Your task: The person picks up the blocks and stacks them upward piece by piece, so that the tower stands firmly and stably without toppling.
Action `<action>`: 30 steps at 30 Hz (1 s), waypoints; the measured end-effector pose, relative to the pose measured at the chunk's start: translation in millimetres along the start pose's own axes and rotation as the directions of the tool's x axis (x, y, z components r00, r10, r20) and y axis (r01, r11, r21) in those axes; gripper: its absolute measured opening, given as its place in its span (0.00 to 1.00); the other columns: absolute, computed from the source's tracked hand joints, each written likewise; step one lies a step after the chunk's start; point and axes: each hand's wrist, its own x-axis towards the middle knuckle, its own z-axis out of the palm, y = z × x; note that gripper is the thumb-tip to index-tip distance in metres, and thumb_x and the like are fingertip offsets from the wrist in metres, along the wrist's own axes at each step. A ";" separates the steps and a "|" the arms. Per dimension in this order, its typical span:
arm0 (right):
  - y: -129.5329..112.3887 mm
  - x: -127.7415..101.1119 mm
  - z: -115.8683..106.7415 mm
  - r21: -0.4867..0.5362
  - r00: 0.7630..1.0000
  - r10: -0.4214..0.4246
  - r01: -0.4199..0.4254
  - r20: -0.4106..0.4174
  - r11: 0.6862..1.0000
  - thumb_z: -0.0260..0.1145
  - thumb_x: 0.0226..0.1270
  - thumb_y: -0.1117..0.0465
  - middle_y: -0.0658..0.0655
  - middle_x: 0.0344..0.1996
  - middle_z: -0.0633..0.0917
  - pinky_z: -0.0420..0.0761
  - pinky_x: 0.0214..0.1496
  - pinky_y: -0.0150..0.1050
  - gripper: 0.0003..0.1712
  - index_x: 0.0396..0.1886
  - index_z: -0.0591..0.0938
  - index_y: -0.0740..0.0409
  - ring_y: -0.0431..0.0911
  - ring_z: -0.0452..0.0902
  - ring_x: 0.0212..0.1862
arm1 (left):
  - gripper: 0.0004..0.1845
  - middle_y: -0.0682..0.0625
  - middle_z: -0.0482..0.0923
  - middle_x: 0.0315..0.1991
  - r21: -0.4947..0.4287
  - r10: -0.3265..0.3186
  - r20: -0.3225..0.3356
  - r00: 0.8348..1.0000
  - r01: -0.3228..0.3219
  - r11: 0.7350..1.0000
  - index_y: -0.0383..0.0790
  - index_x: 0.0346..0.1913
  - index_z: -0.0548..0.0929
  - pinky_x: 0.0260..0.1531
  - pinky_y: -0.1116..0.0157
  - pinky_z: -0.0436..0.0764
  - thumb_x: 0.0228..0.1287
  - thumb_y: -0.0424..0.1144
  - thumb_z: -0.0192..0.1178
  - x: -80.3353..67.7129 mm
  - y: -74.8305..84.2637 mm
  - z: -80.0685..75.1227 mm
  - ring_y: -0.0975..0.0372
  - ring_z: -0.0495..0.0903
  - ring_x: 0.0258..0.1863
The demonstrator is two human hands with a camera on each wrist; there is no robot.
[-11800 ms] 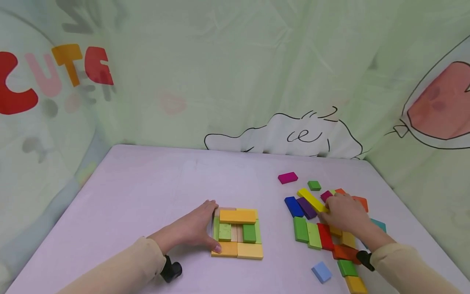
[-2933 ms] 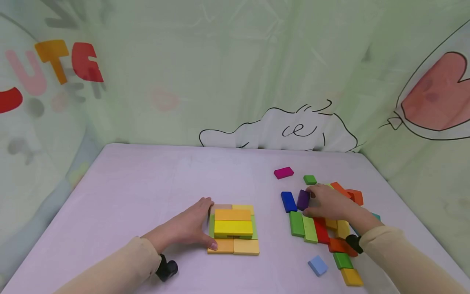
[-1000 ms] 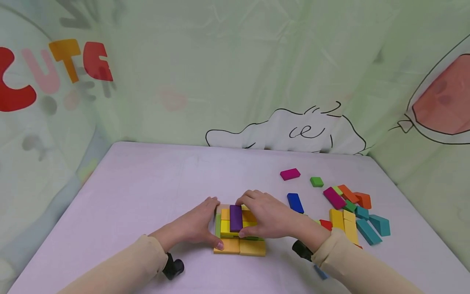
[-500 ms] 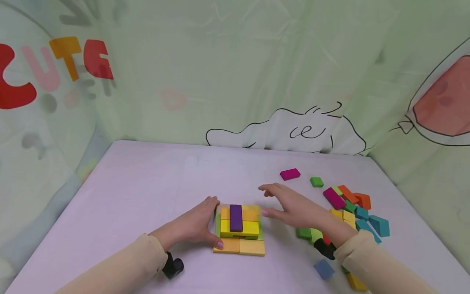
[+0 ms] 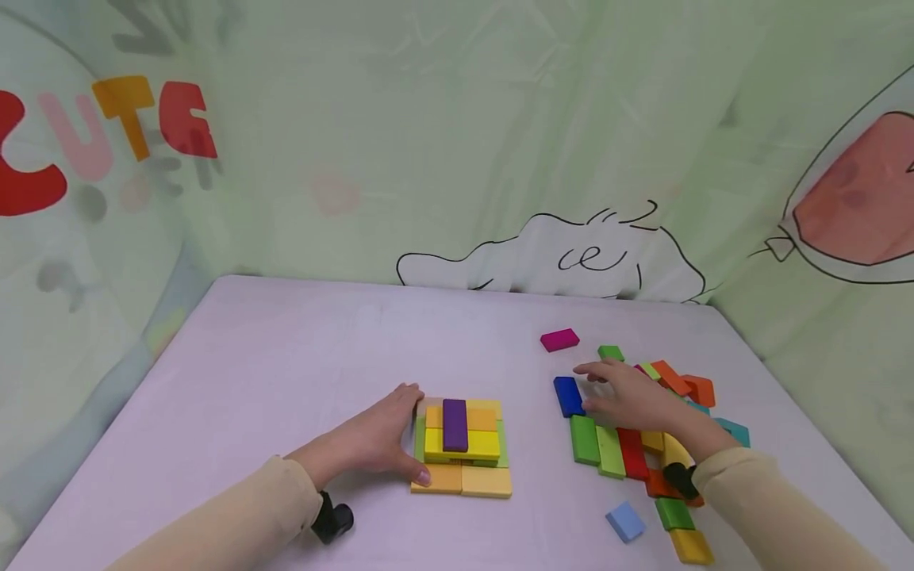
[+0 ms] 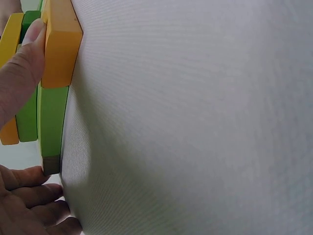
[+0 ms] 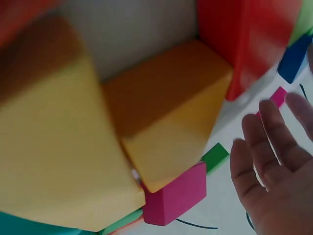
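Left hand [image 5: 382, 444] lies flat-fingered against the near-left side of the block stack [image 5: 460, 448], thumb tip on the orange base block [image 5: 437, 479] and fingers pressing the far corner; it grips nothing, only steadies, exactly as in all the earlier views. The wrist view shows that thumb [image 6: 22, 63] laid along the orange and green edges.

On top of the stack sits the purple block [image 5: 455, 424], lengthways across the yellow block [image 5: 464, 444]. A second ago the right hand was setting it there; half a second ago it had let go and was drawing away. So one more layer is on, and the stack stands undisturbed.

Farther right, the right hand [image 5: 628, 392] has come back over the loose blocks [image 5: 643, 444] on the tabletop [image 5: 286, 365], fingers spread and relaxed, holding nothing. Its fingertips hover beside the blue block [image 5: 568, 396], which looks like the likeliest next pick, though contact cannot be told. Beyond lie the small green block [image 5: 610, 352] and the magenta block [image 5: 559, 339], untouched.
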 end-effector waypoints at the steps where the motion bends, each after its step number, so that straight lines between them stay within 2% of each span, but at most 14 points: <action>1: 1.6 0.6 0.5 0.006 1.000 -0.003 0.003 0.006 1.000 0.73 0.66 0.53 0.70 0.61 0.79 0.85 0.57 0.61 0.35 0.69 0.75 0.60 0.66 0.74 0.63 | 0.63 0.37 0.54 0.81 -0.001 -0.002 0.000 1.000 0.002 1.000 0.32 0.78 0.59 0.80 0.47 0.57 0.44 0.55 0.82 -0.2 0.1 0.0 0.47 0.52 0.82; 8: 3.5 6.1 2.4 -0.029 0.999 -0.015 0.016 0.040 0.999 0.74 0.65 0.49 0.69 0.62 0.79 0.85 0.58 0.60 0.38 0.70 0.75 0.61 0.66 0.73 0.65 | 0.62 0.37 0.55 0.81 -0.002 -0.008 -0.002 1.000 0.008 1.000 0.32 0.78 0.60 0.80 0.47 0.58 0.43 0.55 0.82 -0.6 0.1 0.3 0.47 0.53 0.82; 20: -1.3 8.0 3.2 -0.098 1.000 0.002 -0.001 0.013 0.995 0.76 0.61 0.47 0.66 0.57 0.81 0.85 0.57 0.60 0.40 0.67 0.75 0.63 0.61 0.77 0.60 | 0.63 0.37 0.54 0.81 0.007 -0.004 0.006 1.000 0.004 1.000 0.32 0.78 0.60 0.80 0.47 0.57 0.44 0.56 0.82 1.6 -1.5 2.3 0.47 0.52 0.82; 24: -23.6 4.8 -1.1 -0.096 0.999 -0.033 0.029 -0.036 0.995 0.76 0.62 0.47 0.65 0.58 0.82 0.87 0.55 0.56 0.38 0.66 0.76 0.62 0.60 0.79 0.59 | 0.62 0.37 0.54 0.81 0.005 0.001 0.005 1.000 -0.001 1.000 0.32 0.78 0.59 0.80 0.47 0.57 0.44 0.56 0.82 0.7 -1.0 1.6 0.47 0.51 0.82; 30: -83.6 -8.3 0.3 -0.147 0.971 -0.224 0.211 -0.079 0.966 0.77 0.59 0.45 0.60 0.57 0.84 0.87 0.56 0.55 0.36 0.62 0.79 0.58 0.56 0.81 0.59 | 0.62 0.37 0.54 0.81 -0.004 0.005 0.000 1.000 -0.005 1.000 0.32 0.77 0.59 0.80 0.47 0.56 0.44 0.54 0.82 -0.4 -0.1 -0.1 0.46 0.52 0.82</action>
